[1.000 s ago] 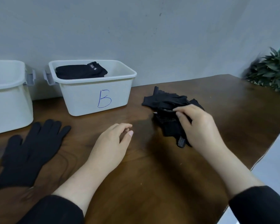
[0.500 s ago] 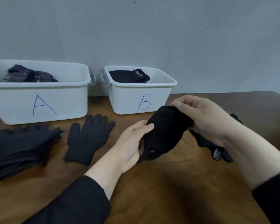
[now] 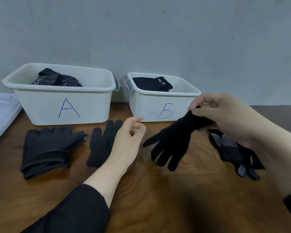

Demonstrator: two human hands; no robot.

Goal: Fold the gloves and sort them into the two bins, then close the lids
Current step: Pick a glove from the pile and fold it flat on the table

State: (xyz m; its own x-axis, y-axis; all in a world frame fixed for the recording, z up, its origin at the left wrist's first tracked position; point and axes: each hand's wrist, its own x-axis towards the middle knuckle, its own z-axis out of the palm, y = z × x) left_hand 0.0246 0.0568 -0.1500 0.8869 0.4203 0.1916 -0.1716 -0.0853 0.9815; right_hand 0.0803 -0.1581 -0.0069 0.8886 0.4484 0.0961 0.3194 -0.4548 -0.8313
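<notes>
My right hand pinches the cuff of a plain black glove, which hangs with its fingers spread down onto the table. My left hand hovers just left of it, fingers loosely curled and holding nothing. A second plain black glove lies flat behind my left hand. Bin A holds folded dotted gloves, and bin B holds a folded black glove. A stack of dark gloves lies in front of bin A. Dotted gloves lie under my right forearm.
Both bins stand lidless against the grey wall. A white lid lies at the far left on the brown wooden table.
The view swung left to take in both bins. My right hand lifted a black glove from the pile; my left hand briefly gripped it, then let go, and the glove now hangs unfurled.
</notes>
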